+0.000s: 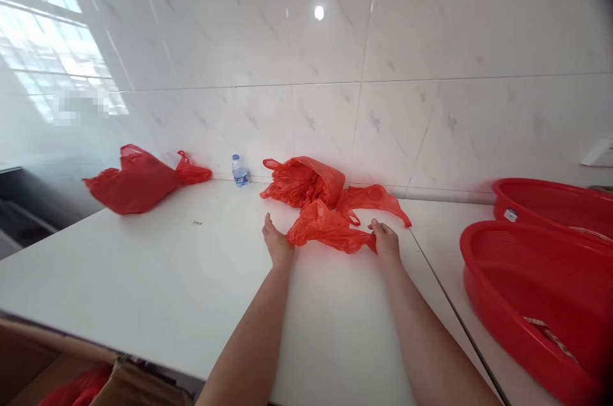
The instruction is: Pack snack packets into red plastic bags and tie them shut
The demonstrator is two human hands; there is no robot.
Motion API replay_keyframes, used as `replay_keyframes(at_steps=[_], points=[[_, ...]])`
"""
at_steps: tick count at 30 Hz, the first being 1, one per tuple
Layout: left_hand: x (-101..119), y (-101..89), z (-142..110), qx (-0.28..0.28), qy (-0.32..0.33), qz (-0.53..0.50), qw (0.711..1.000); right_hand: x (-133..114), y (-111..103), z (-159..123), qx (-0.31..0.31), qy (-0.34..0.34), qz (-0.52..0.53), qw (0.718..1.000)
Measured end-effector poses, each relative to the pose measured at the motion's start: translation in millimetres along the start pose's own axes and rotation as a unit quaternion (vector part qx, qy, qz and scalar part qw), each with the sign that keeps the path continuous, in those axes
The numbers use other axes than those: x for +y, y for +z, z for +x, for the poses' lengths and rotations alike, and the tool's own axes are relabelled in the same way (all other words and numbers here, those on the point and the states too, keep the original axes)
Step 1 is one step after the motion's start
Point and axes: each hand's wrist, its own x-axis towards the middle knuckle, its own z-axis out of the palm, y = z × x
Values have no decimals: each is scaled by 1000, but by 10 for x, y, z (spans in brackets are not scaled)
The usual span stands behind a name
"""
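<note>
A thin red plastic bag (325,227) stretches between my two hands, just over the white tabletop (330,310). My right hand (385,240) pinches its right end between thumb and fingers. At the other end, my left hand (278,241) has its fingers stretched out and rests against the bag's side. Behind them, a bundle of crumpled red plastic bags (306,179) lies against the wall. Another loose red bag (376,197) trails off to the right of that bundle.
A small water bottle (241,171) stands by the wall. Farther left lies a full-looking red bag (141,182). Large red plastic basins (483,233) stand on the right, past a seam in the tabletop. An open cardboard box (57,348) sits below the front left edge.
</note>
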Motion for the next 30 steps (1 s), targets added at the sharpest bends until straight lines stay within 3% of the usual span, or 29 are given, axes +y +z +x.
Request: replay_keyframes(at_steps=[3,5,7,8,10,11,14,17,19,22,24,26,28,30], points=[[97,-72,-144,31,122,88,988,-6,50,2,-7,-18,-27,999],[173,-80,-210,24,272,147,951,-3,105,-14,-23,-32,-46,998],[215,-73,-226,-36,383,154,910,2,158,-44,-47,-47,-65,996],[215,-73,-209,-83,399,142,902,3,178,-60,-60,-54,-73,994],[172,-85,-125,-152,357,109,915,2,196,-81,-94,-66,-91,989],[136,-98,-65,-158,326,98,927,-1,193,-84,-114,-73,-100,986],[31,-154,109,-116,242,72,961,-7,149,-71,-166,-92,-121,974],[13,-196,158,-123,119,3,985,4,97,-46,-179,-93,-137,970],[58,-196,109,-164,56,-51,983,8,67,-34,-153,-92,-167,970],[149,-145,-23,-251,2,-156,955,-37,27,-42,-42,-150,-239,958],[183,-94,-109,-282,-49,-232,930,-104,16,-93,28,-261,-282,923],[183,-47,-171,-271,-97,-279,916,-181,42,-213,59,-390,-316,863],[166,-20,-205,-252,-135,-313,906,-246,120,-405,55,-486,-339,804],[157,-18,-216,-249,-150,-336,896,-284,237,-622,27,-542,-334,771]])
